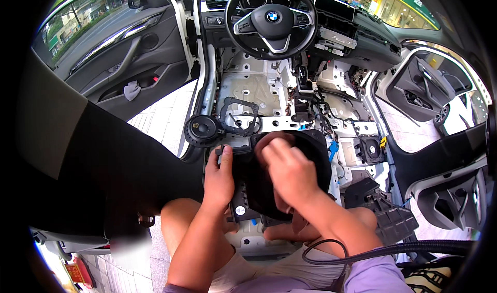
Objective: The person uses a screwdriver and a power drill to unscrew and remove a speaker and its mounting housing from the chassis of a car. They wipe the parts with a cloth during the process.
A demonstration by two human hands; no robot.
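Note:
A black plastic housing (323, 171) with a wide dark round opening rests in front of me, over the bare car floor. My left hand (220, 176) grips its left edge, thumb on top and the other fingers wrapped round the side. Over the opening is my right hand (291, 171), its bent fingers smeared by motion; whether they hold anything cannot be made out. A blurred reddish-brown patch shows by its fingertips. Left of the housing's far edge lies a round black speaker (202, 130), beside a black ring-shaped bracket (240, 112).
Ahead are the steering wheel (273, 21) and dashboard; loose wiring (321, 112) crosses the stripped metal floor (253, 91). Black plastic trim (385, 210) lies at the right, near a corrugated black hose (414, 247). A grey cloth (132, 90) sits in the open left door's pocket.

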